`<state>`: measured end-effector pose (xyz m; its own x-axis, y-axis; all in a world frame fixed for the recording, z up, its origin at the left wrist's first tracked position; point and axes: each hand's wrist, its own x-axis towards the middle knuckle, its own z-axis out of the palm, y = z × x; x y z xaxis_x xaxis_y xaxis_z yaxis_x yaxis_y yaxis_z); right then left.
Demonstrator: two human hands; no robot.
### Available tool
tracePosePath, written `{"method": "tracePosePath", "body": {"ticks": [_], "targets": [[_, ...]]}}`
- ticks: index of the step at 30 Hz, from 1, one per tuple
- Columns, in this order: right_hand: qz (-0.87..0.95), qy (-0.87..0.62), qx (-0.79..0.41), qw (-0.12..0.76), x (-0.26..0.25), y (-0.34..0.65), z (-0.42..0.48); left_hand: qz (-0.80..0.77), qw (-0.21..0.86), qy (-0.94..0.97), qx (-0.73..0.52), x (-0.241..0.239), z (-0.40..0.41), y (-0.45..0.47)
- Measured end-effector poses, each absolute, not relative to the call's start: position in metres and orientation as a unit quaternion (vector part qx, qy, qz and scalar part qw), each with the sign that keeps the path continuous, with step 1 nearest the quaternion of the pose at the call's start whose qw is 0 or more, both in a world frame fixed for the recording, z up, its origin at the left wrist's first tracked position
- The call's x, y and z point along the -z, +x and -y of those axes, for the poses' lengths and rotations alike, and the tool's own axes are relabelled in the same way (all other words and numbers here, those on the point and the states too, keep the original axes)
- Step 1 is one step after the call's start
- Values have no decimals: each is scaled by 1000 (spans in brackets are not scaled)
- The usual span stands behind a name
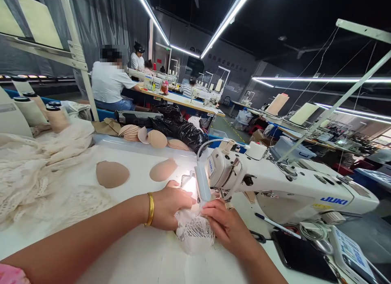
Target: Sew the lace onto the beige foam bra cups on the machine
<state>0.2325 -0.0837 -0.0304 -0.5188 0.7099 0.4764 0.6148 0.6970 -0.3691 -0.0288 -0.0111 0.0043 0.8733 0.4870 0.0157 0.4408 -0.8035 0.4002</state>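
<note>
My left hand [171, 204], with a gold bangle at the wrist, is closed on the left edge of a white lace piece [195, 231] just in front of the sewing machine's needle area. On the piece's right edge lie the bent fingers of my right hand [224, 223], pinching the fabric. The white JUKI sewing machine [293, 186] reaches in from the right, and its lamp [202, 182] shines on the stitching spot. The needle and presser foot are mostly hidden behind the lamp and my fingers. Beyond my left hand lie two beige pads [113, 174], apart from each other.
Cream lace fabric [45, 170] is heaped at the left near thread cones [57, 117]. Stacked beige pads [132, 132] and black plastic bags [180, 125] line the far edge. A pen [277, 226] and a phone [302, 253] lie at right. A co-worker [111, 80] sits beyond.
</note>
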Motion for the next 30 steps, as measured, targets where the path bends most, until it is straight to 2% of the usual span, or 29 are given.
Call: {"method": "tracePosePath", "body": {"ticks": [3, 5, 8, 11, 14, 18, 21, 23, 25, 30], "targets": [[891, -349, -91, 275, 26, 220, 94, -256, 318, 912, -48, -15, 14, -37], [900, -345, -83, 253, 23, 210, 104, -303, 331, 892, -50, -20, 20, -37], [906, -351, -72, 227, 24, 196, 122, -418, 196, 885, -58, -18, 37, -27], [902, -361, -52, 229, 32, 187, 138, -428, 43, 901, -53, -8, 54, -17], [896, -361, -34, 256, 40, 180, 151, -428, 30, 901, -58, -2, 59, -14], [902, -337, -57, 264, 35, 187, 167, -432, 102, 893, -71, -7, 53, -25], [875, -398, -57, 270, 30, 223, 171, -442, 208, 866, -104, -12, 57, -38], [805, -508, 57, 302, 35, 260, 166, -458, 317, 816, -157, -13, 64, -46], [748, -586, 134, 280, 47, 294, 159, -470, 407, 754, -211, -13, 71, -49], [738, -596, 153, 277, 61, 311, 153, -483, 467, 685, -281, -11, 83, -45]]}}
